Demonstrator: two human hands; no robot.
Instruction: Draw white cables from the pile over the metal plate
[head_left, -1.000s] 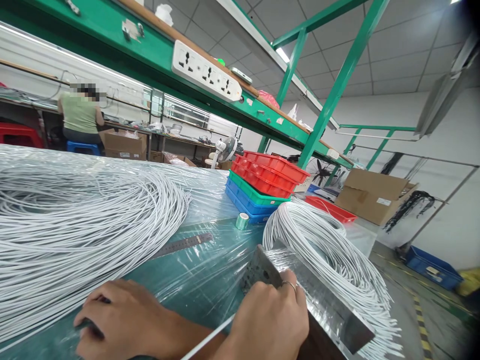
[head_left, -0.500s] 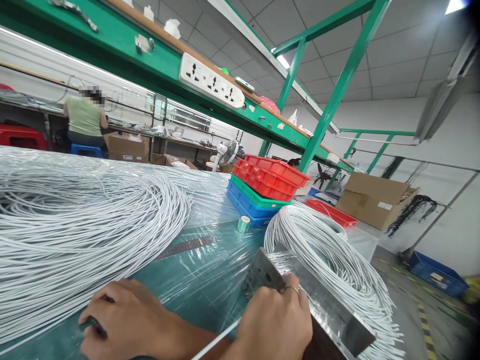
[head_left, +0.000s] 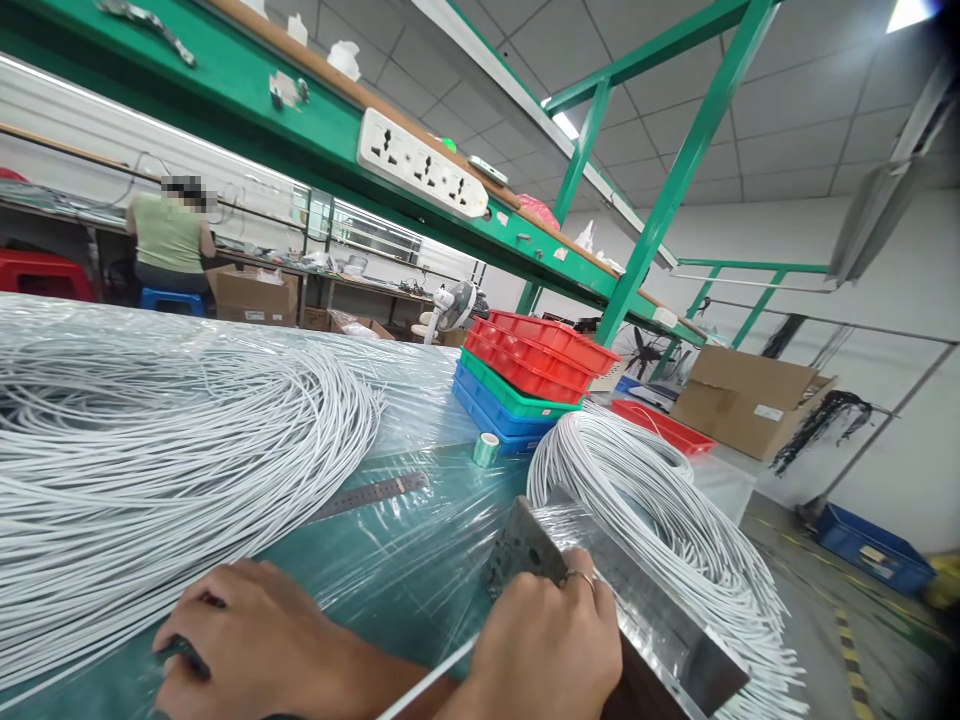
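My right hand, with a ring on one finger, is closed around a white cable and pressed against the face of a metal box-shaped fixture. The cable's end is hidden behind my fingers and the fixture. To the left, my left hand lies over the table beside a large loose coil of white cables. Its fingers are bent with gaps between them, and no object shows in them. Behind the fixture lies a second coil of white cables.
A steel ruler and a roll of green tape lie on the plastic-covered table. Stacked trays stand behind them. A green shelf beam with a power strip crosses above. A person sits far left.
Both hands are nearly still, shifted only very slightly left in the picture. The cable stays in my right hand at the fixture.
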